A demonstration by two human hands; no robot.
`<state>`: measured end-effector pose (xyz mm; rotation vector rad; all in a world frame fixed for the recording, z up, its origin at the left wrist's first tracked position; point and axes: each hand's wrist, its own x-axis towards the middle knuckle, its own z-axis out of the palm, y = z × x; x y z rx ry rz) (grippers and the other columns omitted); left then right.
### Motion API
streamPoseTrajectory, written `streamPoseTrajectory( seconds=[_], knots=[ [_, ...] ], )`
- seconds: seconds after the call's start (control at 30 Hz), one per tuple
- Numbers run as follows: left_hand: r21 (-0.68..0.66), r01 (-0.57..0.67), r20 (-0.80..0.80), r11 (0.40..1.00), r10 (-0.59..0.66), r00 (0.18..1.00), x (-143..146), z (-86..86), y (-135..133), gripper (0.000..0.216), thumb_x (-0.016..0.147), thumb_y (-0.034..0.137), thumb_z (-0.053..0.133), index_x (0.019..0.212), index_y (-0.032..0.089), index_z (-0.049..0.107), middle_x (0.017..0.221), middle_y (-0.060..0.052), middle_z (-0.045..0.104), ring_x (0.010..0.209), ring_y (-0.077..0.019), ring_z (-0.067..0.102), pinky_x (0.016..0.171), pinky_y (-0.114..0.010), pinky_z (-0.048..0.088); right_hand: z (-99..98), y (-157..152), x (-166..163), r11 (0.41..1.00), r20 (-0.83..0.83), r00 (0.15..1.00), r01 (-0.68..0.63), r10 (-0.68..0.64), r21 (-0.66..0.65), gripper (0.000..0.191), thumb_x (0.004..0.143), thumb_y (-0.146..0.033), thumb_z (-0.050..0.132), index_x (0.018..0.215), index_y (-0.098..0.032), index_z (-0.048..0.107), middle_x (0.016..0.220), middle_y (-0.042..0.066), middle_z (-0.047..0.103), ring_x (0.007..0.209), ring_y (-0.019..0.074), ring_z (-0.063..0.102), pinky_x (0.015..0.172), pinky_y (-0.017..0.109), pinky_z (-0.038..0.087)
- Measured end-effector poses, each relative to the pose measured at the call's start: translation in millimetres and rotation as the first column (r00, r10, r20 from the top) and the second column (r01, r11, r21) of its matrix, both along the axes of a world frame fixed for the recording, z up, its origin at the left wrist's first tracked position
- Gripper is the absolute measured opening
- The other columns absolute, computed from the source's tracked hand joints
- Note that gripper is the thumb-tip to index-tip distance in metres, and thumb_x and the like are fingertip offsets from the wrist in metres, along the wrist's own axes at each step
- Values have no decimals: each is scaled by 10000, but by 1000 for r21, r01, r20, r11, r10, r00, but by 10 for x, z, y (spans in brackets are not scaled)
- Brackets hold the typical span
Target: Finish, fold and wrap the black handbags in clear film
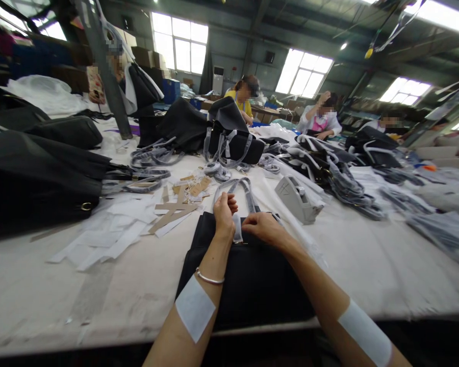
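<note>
A black handbag (pixel 260 285) lies flat on the table in front of me, its wrapped handles (pixel 248 193) stretching away from me. Between my hands is a whitish wrapped tab (pixel 237 229), with a small metal piece at its near end. My left hand (pixel 225 213) is closed at the tab's left side, fingers curled; what they hold, if anything, is hidden. On the right of the tab, my right hand (pixel 265 228) has thumb and fingers pinched together over the bag's upper part. Too little shows to name what is in that pinch.
Paper sheets (pixel 115 227) and brown card strips (pixel 181 204) lie to the left. A grey-white tape dispenser (pixel 299 199) stands right of the bag. Black bags (pixel 42 178) are heaped at left, and wrapped straps (pixel 348 188) at right. A metal post (pixel 107 71) rises at left; co-workers sit beyond.
</note>
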<state>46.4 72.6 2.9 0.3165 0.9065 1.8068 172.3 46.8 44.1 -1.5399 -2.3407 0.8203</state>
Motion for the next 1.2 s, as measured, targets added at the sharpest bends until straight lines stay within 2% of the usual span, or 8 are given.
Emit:
streamPoseTrajectory(
  seconds=[0.17,0.47,0.53,0.63,0.7,0.8,0.97,1.2],
  knots=[
    [-1,-106,-78,994,106,991,-29,-15,6,408,769,528,576,788,121,601,574,42,518,441,-55,474,447,-173,352,-235,-102,-264,941,-213,976,33,42,338,170,859,-205,553,901,-210,717,908,25,719,857,162,630,815,266,447],
    [96,-102,-467,990,136,874,1,159,-106,346,898,442,447,810,146,604,632,6,557,529,-93,538,517,-198,439,-669,-182,-336,816,145,987,-141,71,561,145,881,-163,530,832,-175,666,923,77,660,920,223,541,833,312,412],
    [114,42,-696,993,50,717,-46,294,-221,271,912,364,448,866,165,626,736,-25,634,649,-121,603,612,-222,486,-684,-176,-319,800,144,988,-134,60,584,141,873,-163,532,855,-173,672,927,85,660,921,235,536,815,322,409],
    [7,198,-977,980,-35,208,-211,373,-527,228,914,284,466,1008,193,653,985,-69,696,908,-177,641,828,-288,502,-723,-158,-306,782,123,991,-117,52,613,161,882,-174,518,908,-168,677,955,100,665,931,245,537,813,333,402],
    [-105,161,-986,981,-83,-142,-362,267,-806,276,916,275,480,1130,184,631,1122,-96,679,1074,-217,606,963,-343,457,-746,-154,-308,784,99,993,-114,67,610,165,903,-191,507,904,-176,672,947,90,667,927,235,544,822,331,397],
    [-208,77,-880,975,-152,-451,-578,-69,-1192,430,923,330,502,1317,160,525,1373,-121,552,1303,-262,463,1081,-423,373,-748,-164,-317,792,72,995,-103,75,602,170,926,-218,507,876,-200,668,926,62,672,936,221,555,848,328,388],
    [-209,-5,-793,978,-172,-584,-684,-441,-1386,507,977,354,392,1452,177,376,1528,-76,364,1416,-231,314,1129,-434,329,-628,-209,-370,768,126,991,-117,48,630,143,908,-219,538,913,-208,681,953,72,690,961,233,578,867,357,394],
    [-213,27,-845,977,-170,-506,-662,-413,-1341,518,971,363,407,1449,165,380,1514,-83,386,1407,-229,333,1138,-431,333,-651,-147,-620,768,38,993,-113,115,631,304,948,-290,458,1179,-171,616,1222,113,645,1165,248,552,1012,397,383]
  ],
)
